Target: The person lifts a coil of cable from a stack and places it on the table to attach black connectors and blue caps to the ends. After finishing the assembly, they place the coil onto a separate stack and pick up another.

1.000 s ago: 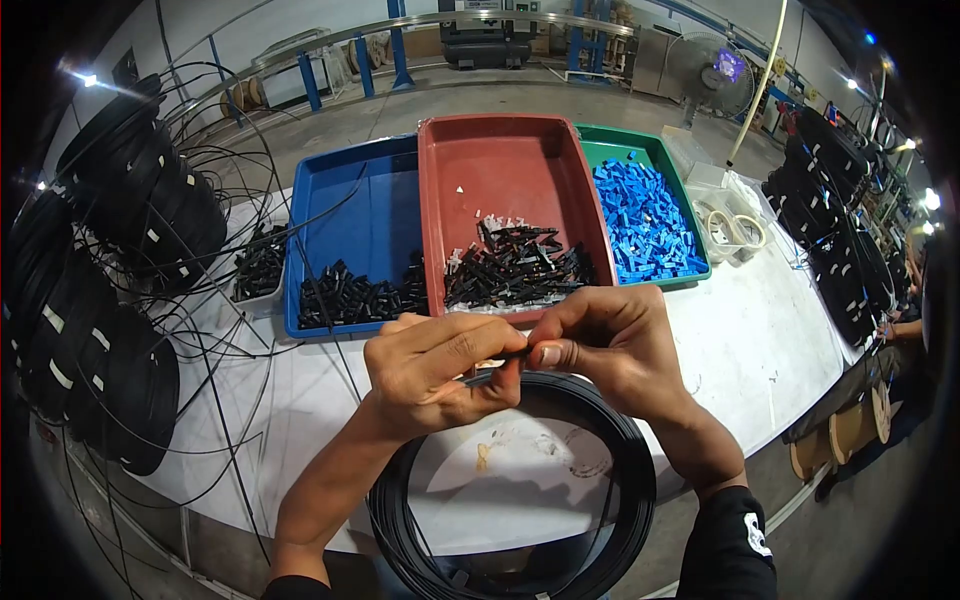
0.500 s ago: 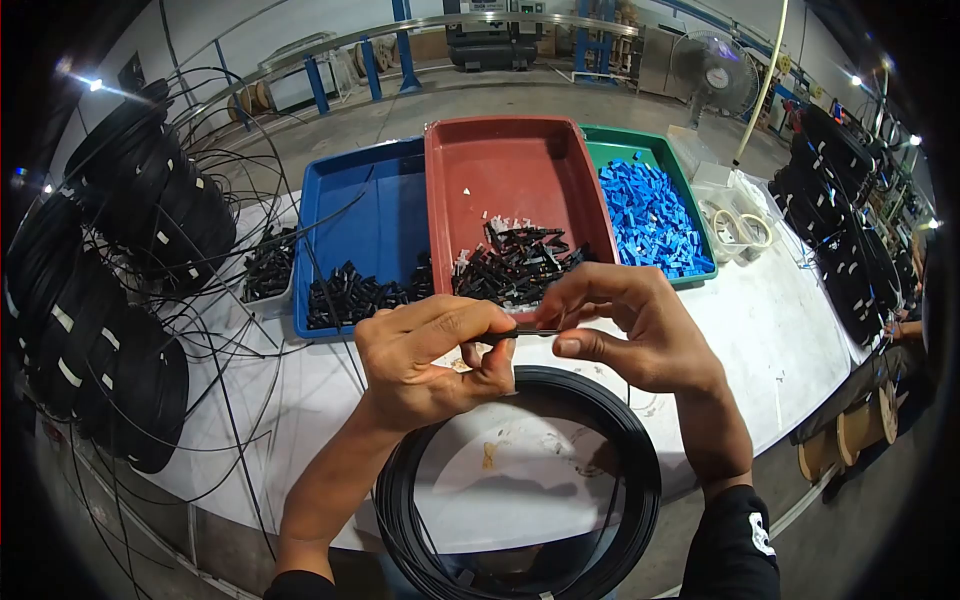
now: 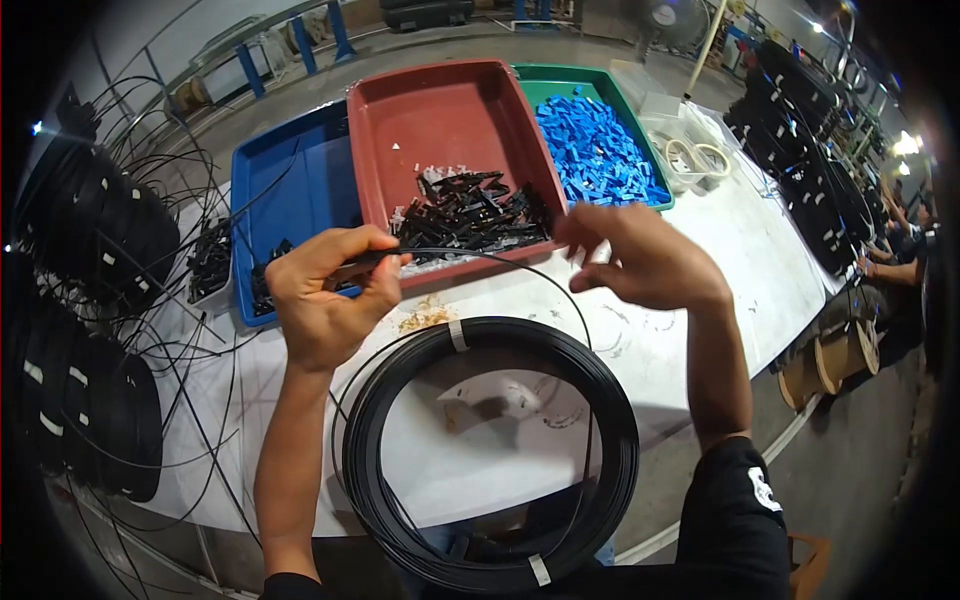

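My left hand [image 3: 335, 290] pinches a thin black cable [image 3: 482, 255] between thumb and fingers, in front of the red tray. A dark, slim part shows inside the grip, mostly hidden by the fingers. From the pinch the cable arcs right and down toward a large coil of black cable [image 3: 520, 336], bound with white tape. My right hand [image 3: 650, 262] hovers right of the cable, thumb apart from the curled fingers, nothing between them. It overlaps the front right corner of the red tray [image 3: 440, 105], which holds black connector parts [image 3: 480, 215] and small clear pieces.
Left of the red tray sits a blue tray [image 3: 290, 180] with black parts; right, a green tray [image 3: 600, 78] of small blue pieces [image 3: 600, 150]. A clear bin [image 3: 690, 165] holds white rings. Cable coils [image 3: 95, 230] with loose strands crowd the left. A person's arm [image 3: 890, 270] shows far right.
My hands have drawn apart: the right has let go and moved right, while the left keeps its pinch on the cable. The view has shifted, so the trays appear farther left and higher.
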The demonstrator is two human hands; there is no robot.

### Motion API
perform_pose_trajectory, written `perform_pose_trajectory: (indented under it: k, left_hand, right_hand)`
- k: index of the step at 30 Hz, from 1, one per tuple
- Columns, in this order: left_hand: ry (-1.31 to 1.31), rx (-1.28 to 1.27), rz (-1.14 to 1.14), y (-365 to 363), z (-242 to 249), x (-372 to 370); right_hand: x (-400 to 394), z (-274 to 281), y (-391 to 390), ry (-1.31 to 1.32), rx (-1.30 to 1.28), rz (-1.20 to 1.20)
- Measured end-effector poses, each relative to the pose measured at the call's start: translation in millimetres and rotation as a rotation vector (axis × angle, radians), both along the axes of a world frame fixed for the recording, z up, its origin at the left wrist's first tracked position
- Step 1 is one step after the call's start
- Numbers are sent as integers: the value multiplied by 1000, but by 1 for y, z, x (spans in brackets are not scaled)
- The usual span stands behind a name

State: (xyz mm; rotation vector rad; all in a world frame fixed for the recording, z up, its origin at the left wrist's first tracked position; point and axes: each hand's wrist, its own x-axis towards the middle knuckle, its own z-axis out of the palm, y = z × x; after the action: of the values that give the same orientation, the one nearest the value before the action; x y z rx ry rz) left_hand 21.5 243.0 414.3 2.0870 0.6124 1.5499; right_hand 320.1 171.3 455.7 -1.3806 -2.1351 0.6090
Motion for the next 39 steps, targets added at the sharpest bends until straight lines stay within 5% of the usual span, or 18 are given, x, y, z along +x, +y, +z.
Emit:
perform_pose_trajectory:
  k: [2,6,10,15,28,32,39]
  left_hand:
    - [41,-1,14,4,0,-10]
    - [81,-56,-12,7,-9,-30]
    - [52,-127,-8,6,-22,-34]
    - [-16,-66,-12,7,-20,-24]
    - [-10,-167,-6,6,-43,-32]
    - [42,-118,1,-5,-45,-21]
    - [15,-105,24,-18,-36,-16]
  right_hand:
    - [24,-34,-14,-393,-78,-140]
    - [39,-69,-53,-61,-575,-282]
    - [31,-108,-68,249,-398,-254]
    - [34,-128,-53,629,-690,-251]
    - [31,-129,-63,816,-539,-407]
    - [7,-97,-32,903,-276,-493]
    - [-56,-62,24,464,192,-160]
